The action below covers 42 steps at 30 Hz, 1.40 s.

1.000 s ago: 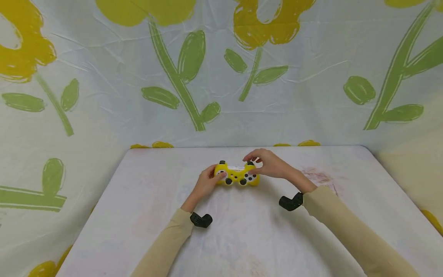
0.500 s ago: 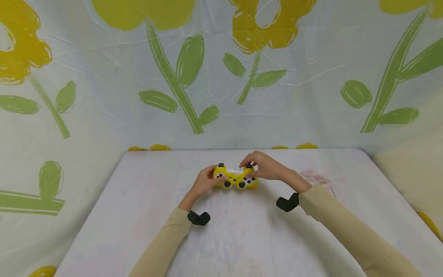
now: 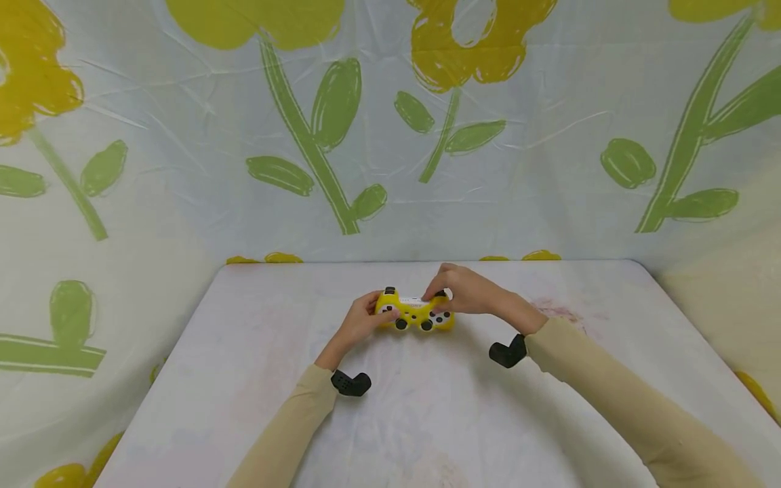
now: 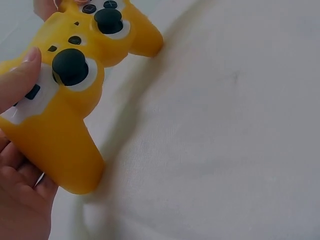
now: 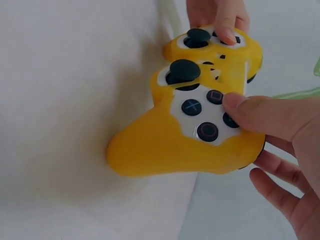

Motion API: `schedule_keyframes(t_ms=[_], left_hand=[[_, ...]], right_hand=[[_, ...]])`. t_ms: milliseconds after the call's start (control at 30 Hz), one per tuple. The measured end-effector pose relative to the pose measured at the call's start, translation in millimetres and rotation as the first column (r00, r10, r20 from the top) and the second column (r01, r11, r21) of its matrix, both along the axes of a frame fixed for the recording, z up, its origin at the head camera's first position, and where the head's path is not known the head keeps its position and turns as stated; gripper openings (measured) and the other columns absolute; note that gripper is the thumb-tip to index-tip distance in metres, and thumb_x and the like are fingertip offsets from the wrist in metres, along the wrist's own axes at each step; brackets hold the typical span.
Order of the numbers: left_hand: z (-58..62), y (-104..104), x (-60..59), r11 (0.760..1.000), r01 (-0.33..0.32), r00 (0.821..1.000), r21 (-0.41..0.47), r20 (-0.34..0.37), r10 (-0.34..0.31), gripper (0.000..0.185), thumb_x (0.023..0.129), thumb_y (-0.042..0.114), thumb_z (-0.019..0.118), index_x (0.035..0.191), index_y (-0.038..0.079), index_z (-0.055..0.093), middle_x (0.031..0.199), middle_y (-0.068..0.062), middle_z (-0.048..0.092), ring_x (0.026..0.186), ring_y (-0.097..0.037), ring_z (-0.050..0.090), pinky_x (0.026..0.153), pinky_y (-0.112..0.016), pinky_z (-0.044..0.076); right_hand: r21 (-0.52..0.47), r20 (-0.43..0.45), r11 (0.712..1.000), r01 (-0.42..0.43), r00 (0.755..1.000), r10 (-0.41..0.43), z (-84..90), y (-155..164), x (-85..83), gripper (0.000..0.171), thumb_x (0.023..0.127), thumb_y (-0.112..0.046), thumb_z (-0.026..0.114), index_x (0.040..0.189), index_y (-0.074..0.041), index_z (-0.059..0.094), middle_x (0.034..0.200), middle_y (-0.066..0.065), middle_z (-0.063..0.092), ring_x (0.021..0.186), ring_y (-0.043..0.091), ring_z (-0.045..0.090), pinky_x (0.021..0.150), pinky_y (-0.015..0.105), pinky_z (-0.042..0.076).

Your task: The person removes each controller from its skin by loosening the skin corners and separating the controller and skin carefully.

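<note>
A yellow game controller (image 3: 415, 313) with white patches and black sticks is held upright-facing over the far middle of the table. My left hand (image 3: 357, 324) grips its left end, thumb lying across the directional buttons (image 4: 33, 92) and fingers curled behind the handle. At the other end, my right hand (image 3: 468, 291) pinches the controller: its thumb (image 5: 260, 112) presses by the square and triangle buttons, while other fingers reach behind the shoulder. In the head view, a right fingertip touches the top edge near the middle. The controller's back is hidden.
A pale cloth-covered table (image 3: 427, 407) lies beneath the hands. White fabric with printed yellow flowers (image 3: 470, 47) hangs behind it and at both sides. Black wrist cameras (image 3: 508, 352) stick out from the beige sleeves (image 3: 293, 423).
The right index finger has come down from above the controller onto its top edge, and the right hand has shifted slightly left. The left hand keeps its grip. The head view tilts a little.
</note>
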State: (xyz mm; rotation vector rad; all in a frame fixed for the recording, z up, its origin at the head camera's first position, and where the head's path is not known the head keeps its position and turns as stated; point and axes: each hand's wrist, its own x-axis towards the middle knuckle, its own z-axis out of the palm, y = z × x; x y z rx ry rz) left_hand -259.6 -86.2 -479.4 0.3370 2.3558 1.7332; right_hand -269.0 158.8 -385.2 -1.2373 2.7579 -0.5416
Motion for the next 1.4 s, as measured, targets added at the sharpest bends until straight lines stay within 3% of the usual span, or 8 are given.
schedule_keyframes(t_ms=[300, 533, 733, 900, 1133, 1267, 1400], left_hand=[[4.8, -3, 3.2, 0.995, 0.024, 1.000, -0.099, 0.011, -0.023, 0.059, 0.088, 0.031, 0.070, 0.135, 0.001, 0.050, 0.120, -0.012, 0.064, 0.102, -0.018, 0.060, 0.095, -0.035, 0.050], [3.0, -1, 5.7, 0.997, 0.020, 1.000, -0.079, 0.004, -0.020, 0.054, 0.089, 0.028, 0.069, 0.133, 0.002, 0.053, 0.118, -0.013, 0.065, 0.098, -0.016, 0.059, 0.092, -0.034, 0.050], [-0.4, 1, 5.7, 0.998, 0.026, 0.998, -0.058, -0.049, -0.029, 0.052, 0.090, 0.026, 0.068, 0.134, 0.004, 0.052, 0.118, -0.012, 0.065, 0.095, -0.015, 0.059, 0.084, -0.025, 0.050], [-3.8, 4, 9.7, 0.997, 0.026, 0.993, -0.078, -0.110, -0.035, 0.051, 0.089, 0.030, 0.068, 0.131, 0.005, 0.054, 0.113, -0.010, 0.064, 0.093, -0.014, 0.058, 0.084, -0.027, 0.049], [-7.2, 4, 15.3, 0.992, 0.058, 0.993, -0.114, -0.091, -0.068, 0.047, 0.090, 0.030, 0.067, 0.131, 0.012, 0.052, 0.110, -0.007, 0.063, 0.093, -0.015, 0.054, 0.086, -0.028, 0.045], [-3.5, 3, 17.4, 0.991, 0.081, 0.992, -0.108, -0.083, -0.090, 0.048, 0.092, 0.030, 0.065, 0.133, 0.011, 0.050, 0.112, -0.008, 0.062, 0.094, -0.014, 0.054, 0.086, -0.027, 0.045], [1.0, 4, 18.7, 0.981, 0.116, 0.990, -0.157, -0.061, -0.127, 0.051, 0.094, 0.035, 0.061, 0.135, 0.012, 0.043, 0.110, -0.007, 0.061, 0.093, -0.015, 0.052, 0.085, -0.029, 0.043]], right_hand=[[0.091, -0.162, 0.992, -0.088, 0.981, 0.102, 0.5, -4, 4.5, 0.014, 0.078, -0.019, 0.080, 0.091, -0.015, 0.079, 0.090, -0.005, 0.074, 0.080, 0.009, 0.049, 0.068, 0.022, 0.046], [0.207, -0.257, 0.966, -0.154, 0.944, 0.206, 9.3, -12, 7.1, 0.005, 0.079, -0.016, 0.079, 0.081, -0.012, 0.076, 0.076, -0.004, 0.068, 0.075, 0.010, 0.048, 0.065, 0.022, 0.047], [0.295, -0.178, 0.944, -0.145, 0.963, 0.203, 17.5, -19, 5.4, 0.005, 0.081, -0.014, 0.076, 0.080, -0.014, 0.071, 0.078, -0.004, 0.064, 0.075, 0.011, 0.046, 0.068, 0.025, 0.046], [0.349, -0.070, 0.923, -0.163, 0.977, 0.199, 19.5, -23, 0.9, 0.010, 0.083, -0.012, 0.072, 0.077, -0.016, 0.067, 0.078, -0.005, 0.058, 0.077, 0.012, 0.045, 0.069, 0.025, 0.044], [0.383, 0.127, 0.893, -0.236, 0.971, 0.201, 26.4, -31, -6.6, 0.016, 0.086, -0.015, 0.069, 0.072, -0.016, 0.061, 0.072, -0.006, 0.051, 0.074, 0.011, 0.046, 0.070, 0.025, 0.041], [0.374, 0.148, 0.892, -0.254, 0.966, 0.213, 27.4, -30, -7.9, 0.017, 0.086, -0.016, 0.070, 0.073, -0.014, 0.060, 0.072, -0.005, 0.050, 0.073, 0.011, 0.045, 0.069, 0.025, 0.040], [0.335, 0.171, 0.902, -0.272, 0.959, 0.225, 28.4, -25, -7.1, 0.017, 0.087, -0.016, 0.071, 0.075, -0.014, 0.059, 0.073, -0.005, 0.050, 0.076, 0.012, 0.045, 0.070, 0.026, 0.039]])
